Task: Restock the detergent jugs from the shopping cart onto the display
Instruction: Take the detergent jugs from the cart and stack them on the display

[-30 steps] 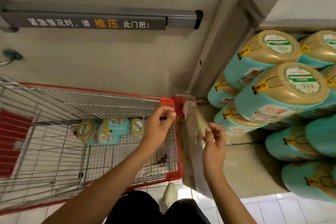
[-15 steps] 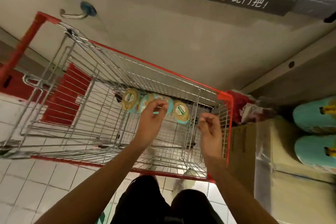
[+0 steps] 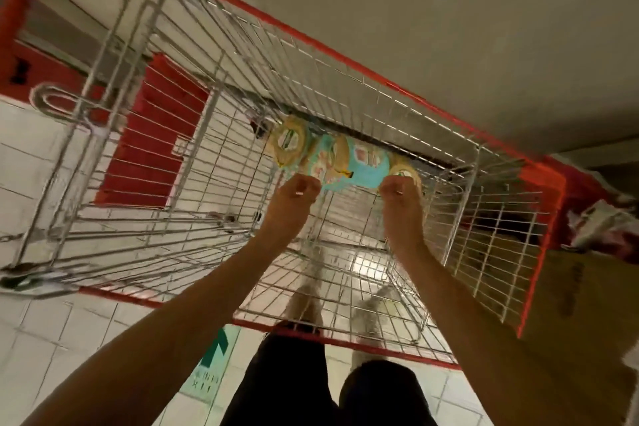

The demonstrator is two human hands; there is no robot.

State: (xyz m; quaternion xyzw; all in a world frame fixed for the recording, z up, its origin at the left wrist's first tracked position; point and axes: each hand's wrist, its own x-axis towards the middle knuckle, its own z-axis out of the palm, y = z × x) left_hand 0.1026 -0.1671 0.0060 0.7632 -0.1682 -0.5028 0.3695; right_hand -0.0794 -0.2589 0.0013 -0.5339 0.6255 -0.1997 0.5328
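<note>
Head view: we've brought left hand (image 3: 297,188) and right hand (image 3: 401,192) down onto the detergent jugs (image 3: 363,162), both curled, grip unclear; lifting comes next.

My cart (image 3: 311,41) is a silver wire grid edged in red, with a slatted red flap (image 3: 155,135). The jugs (image 3: 359,166) are turquoise with pink-and-white printed panels, gold caps and round white-and-green labels. The floor (image 3: 52,339) is white tile lined in grey, its sticker (image 3: 216,353) pale mint with dark green print, and my trousers (image 3: 290,387) are black.
</note>
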